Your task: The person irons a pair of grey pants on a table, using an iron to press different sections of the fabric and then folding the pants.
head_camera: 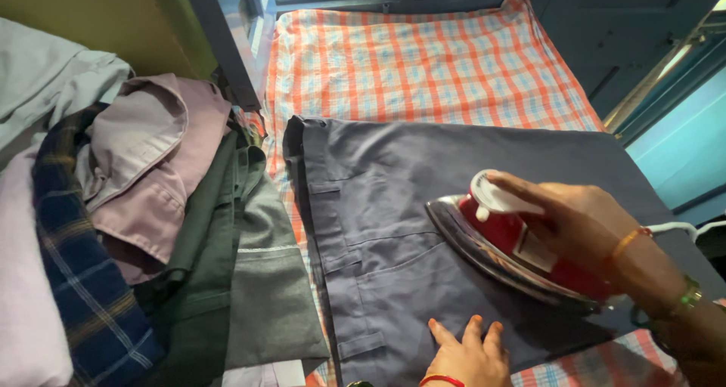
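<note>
Left hand (469, 353): nearest, at the bottom edge; fingers spread flat on the grey trousers (393, 236), gripping nothing.
Right hand (578, 224): fingers closed around the handle of the one red iron (522, 243), whose metal soleplate rests on the trousers.
Label: a pale rectangular sticker on the iron's red side.
Surface: orange-and-blue checked cloth (416, 62) over the ironing table, trousers laid across it.
Left pile: several garments heaped, among them a green one (227, 281), a navy plaid one (83, 281) and a mauve shirt (151, 168).
Room: dark blue wall panels (605, 24) at the far side.
</note>
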